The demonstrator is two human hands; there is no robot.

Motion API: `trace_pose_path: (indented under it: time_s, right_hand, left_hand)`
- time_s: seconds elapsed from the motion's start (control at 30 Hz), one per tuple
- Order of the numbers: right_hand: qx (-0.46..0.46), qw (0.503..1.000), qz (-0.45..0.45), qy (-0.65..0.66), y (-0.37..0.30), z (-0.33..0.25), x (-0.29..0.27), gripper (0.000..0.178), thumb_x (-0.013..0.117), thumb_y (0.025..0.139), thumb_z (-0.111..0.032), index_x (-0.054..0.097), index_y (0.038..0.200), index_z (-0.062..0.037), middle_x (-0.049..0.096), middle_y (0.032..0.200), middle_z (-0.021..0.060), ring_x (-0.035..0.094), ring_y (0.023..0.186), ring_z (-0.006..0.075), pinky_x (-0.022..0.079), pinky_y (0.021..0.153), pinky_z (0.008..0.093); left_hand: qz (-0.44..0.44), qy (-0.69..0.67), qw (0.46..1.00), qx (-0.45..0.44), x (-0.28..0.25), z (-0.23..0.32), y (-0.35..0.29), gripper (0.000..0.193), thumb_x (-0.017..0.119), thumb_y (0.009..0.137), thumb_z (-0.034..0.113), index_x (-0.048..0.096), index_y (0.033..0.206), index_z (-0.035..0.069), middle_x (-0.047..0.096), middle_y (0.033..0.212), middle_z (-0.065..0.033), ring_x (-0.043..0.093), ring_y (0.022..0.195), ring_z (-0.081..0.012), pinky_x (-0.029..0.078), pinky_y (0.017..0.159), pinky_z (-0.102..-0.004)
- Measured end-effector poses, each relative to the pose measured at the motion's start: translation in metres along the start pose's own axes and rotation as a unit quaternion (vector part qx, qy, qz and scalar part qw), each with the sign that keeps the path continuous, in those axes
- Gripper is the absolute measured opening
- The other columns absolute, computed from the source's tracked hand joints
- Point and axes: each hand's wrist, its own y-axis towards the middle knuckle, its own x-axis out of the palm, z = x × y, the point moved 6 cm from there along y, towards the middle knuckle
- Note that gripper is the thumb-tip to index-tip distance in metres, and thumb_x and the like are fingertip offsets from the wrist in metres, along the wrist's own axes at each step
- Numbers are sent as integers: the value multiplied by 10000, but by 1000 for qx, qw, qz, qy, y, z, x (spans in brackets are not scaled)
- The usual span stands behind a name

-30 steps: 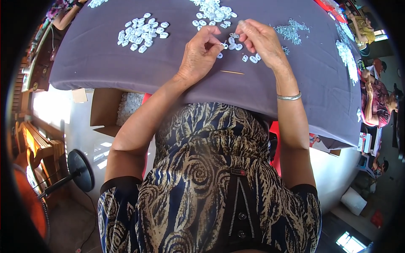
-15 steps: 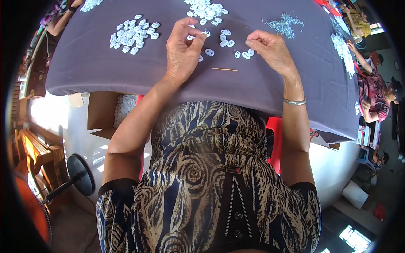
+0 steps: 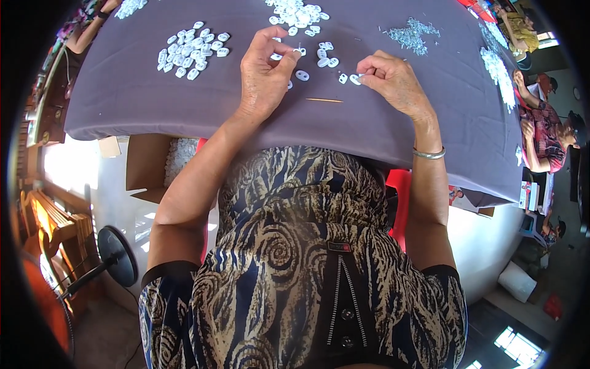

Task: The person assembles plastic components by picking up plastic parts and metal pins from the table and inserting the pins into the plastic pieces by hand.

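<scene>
My left hand [image 3: 268, 74] pinches a small white plastic piece [image 3: 301, 52] between thumb and forefinger, and a thin pin sticks up from it. Over the cloth to the right, my right hand [image 3: 393, 83] has its thumb and forefinger closed at a white oval piece with holes [image 3: 354, 79]; the fingertips partly cover it. A smaller white piece [image 3: 343, 79] lies just left of that one. Between my hands are a loose two-holed oval [image 3: 302, 75], a little cluster of white pieces [image 3: 324, 62] and a wooden toothpick [image 3: 324, 99].
A pile of white ovals [image 3: 192, 52] lies on the dark tablecloth [image 3: 153, 104] at the left, with another heap [image 3: 296, 13] at the far middle. Small metal pins [image 3: 413, 35] are scattered at the far right. Other people sit around the table. A cardboard box [image 3: 146, 161] stands below its edge.
My right hand has come down slightly to the white ovals, and its fingertips now meet there. My left hand keeps its pinch in nearly the same place. The whole view has shifted a little.
</scene>
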Motion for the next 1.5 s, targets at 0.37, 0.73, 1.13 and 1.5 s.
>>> trace_pose_path:
  time_s: [0.37, 0.73, 1.13, 1.5]
  right_hand:
    - [-53, 998, 14, -36, -2, -15, 6, 133, 686, 730, -46, 589, 815, -16, 468, 709, 19, 454, 600, 95, 369, 537, 266]
    - [41, 959, 11, 281, 12, -23, 20, 55, 609, 884, -78, 607, 919, -35, 553, 777, -51, 432, 638, 10, 325, 521, 174]
    - [27, 934, 44, 353, 43, -34, 31, 96, 598, 889, -101, 621, 946, -27, 552, 759, -26, 403, 612, 18, 317, 513, 170]
    - [30, 947, 63, 315, 40, -29, 35, 88, 613, 875, -113, 632, 918, -39, 526, 706, -55, 393, 596, 18, 311, 513, 172]
  left_hand:
    - [-19, 65, 997, 44, 3, 6, -2, 341, 634, 837, 8, 487, 1140, 58, 606, 778, 31, 491, 638, -9, 391, 530, -163]
    - [-94, 20, 995, 28, 11, 3, -5, 355, 577, 842, -43, 473, 1166, 56, 561, 788, 3, 535, 648, -53, 456, 558, -204]
    - [-128, 18, 992, -4, 16, 6, -6, 348, 548, 865, -29, 437, 1186, 44, 535, 796, -14, 519, 623, -54, 442, 489, -202]
    - [-133, 19, 991, -11, 16, 3, -4, 357, 547, 864, -25, 431, 1196, 41, 542, 799, -18, 541, 645, -59, 460, 492, -203]
